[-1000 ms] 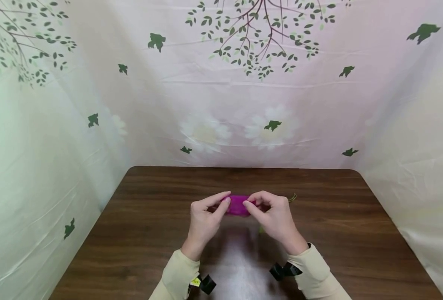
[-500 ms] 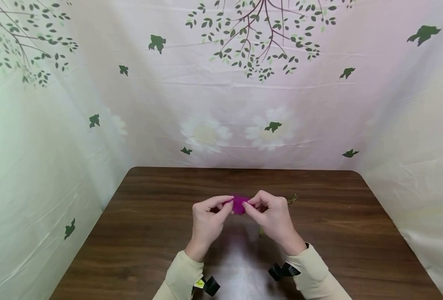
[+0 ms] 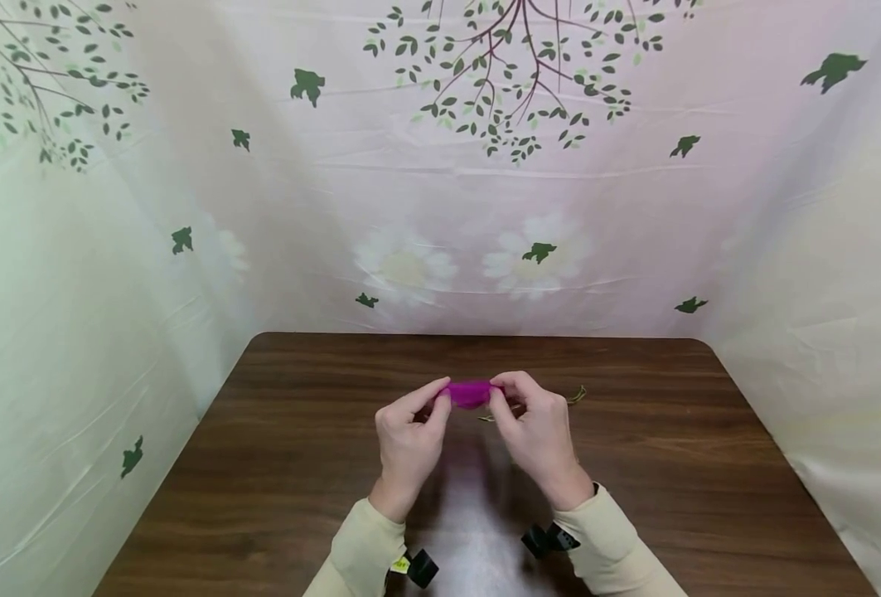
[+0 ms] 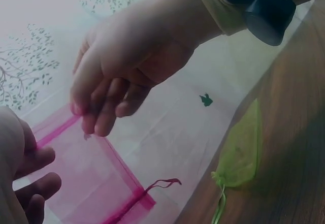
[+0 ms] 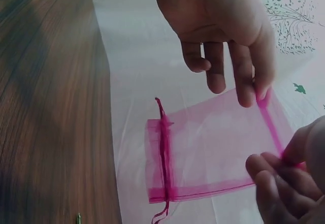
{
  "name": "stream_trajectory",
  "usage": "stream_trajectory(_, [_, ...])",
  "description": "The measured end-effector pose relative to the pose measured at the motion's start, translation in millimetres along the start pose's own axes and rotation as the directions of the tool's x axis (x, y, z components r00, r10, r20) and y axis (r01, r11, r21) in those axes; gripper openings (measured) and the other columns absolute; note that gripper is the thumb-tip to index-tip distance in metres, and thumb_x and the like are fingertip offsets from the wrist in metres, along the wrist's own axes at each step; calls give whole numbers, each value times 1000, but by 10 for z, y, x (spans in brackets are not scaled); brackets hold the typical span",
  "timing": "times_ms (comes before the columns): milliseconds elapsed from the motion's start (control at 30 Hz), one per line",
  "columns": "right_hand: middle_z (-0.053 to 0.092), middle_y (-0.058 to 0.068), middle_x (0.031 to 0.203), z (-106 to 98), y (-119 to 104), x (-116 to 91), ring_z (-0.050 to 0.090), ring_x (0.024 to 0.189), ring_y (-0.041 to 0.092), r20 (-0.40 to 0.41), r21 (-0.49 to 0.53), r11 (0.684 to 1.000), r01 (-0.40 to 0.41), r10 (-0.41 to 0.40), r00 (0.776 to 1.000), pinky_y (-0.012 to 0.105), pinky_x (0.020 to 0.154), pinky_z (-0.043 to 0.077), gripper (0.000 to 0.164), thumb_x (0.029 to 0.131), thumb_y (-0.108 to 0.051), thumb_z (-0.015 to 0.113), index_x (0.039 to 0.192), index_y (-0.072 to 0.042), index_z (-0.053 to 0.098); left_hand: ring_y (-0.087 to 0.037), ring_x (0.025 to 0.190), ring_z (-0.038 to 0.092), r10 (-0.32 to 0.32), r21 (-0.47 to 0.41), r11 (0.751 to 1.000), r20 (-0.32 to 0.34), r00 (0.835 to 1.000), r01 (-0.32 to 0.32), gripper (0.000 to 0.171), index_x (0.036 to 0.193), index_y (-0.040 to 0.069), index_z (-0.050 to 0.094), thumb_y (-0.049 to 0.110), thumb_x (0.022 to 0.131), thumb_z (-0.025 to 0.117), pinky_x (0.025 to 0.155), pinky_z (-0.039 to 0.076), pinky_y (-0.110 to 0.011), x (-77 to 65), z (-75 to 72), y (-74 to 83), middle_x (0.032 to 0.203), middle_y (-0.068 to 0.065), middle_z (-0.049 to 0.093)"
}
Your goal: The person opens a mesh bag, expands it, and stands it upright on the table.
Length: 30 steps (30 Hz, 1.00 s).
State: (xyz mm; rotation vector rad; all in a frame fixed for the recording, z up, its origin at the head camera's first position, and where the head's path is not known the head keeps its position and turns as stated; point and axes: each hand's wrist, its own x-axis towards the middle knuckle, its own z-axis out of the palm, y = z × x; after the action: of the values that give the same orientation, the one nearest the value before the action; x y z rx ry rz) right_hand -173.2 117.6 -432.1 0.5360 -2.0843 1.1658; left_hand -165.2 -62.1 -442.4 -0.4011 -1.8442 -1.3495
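A sheer magenta drawstring pouch (image 3: 470,395) is stretched between both hands above the table. My left hand (image 3: 410,435) pinches one corner of it with thumb and fingertips, and my right hand (image 3: 539,435) pinches the opposite corner. Seen from the right wrist, the pouch (image 5: 213,145) hangs flat from the gripped edge, its gathered cord end away from the fingers. A lime-green drawstring pouch (image 4: 239,150) lies on the table in the left wrist view. From the head, its cord (image 3: 577,396) pokes out past my right hand, which hides most of that pouch.
Dark brown wood-grain tabletop (image 3: 298,464) lies beneath the hands. Pale cloth (image 3: 440,199) printed with branches, leaves and birds hangs behind the table and along both sides. Each wrist carries a small black camera (image 3: 421,569).
Both hands have lifted slightly toward the far side with the magenta pouch, which now looks narrower from above. A bit of green cord has come into sight between the hands.
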Motion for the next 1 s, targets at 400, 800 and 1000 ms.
stream_trajectory(400, [72, -4, 69, 26, -12, -12, 61, 56, 2, -25, -138, 990, 15, -19, 1000, 16, 50, 47, 20, 82, -2, 85, 80, -13, 67, -13, 56, 61, -67, 22, 997, -35, 997, 68, 14, 86, 6, 79, -5, 79, 84, 53, 52, -26, -35, 28, -69, 66, 1, 70])
stream_trajectory(800, [69, -3, 76, 54, -28, 0, 65, 65, 6, 59, -135, 990, 27, -19, 998, 22, 56, 54, 12, 87, -2, 78, 92, -10, 69, -10, 55, 69, -68, 47, 997, -21, 997, 68, 18, 83, 9, 67, -1, 84, 82, 52, 56, -21, -33, 42, -115, 68, 1, 73])
stream_trajectory(1000, [71, -4, 73, 74, -56, -14, 60, 59, 4, 43, -195, 980, 46, -39, 998, 21, 52, 48, 21, 82, -5, 84, 82, -14, 65, -3, 53, 66, -73, 106, 992, 2, 997, 72, 20, 83, 10, 63, -3, 82, 78, 50, 52, -18, -42, 51, -133, 65, 3, 73])
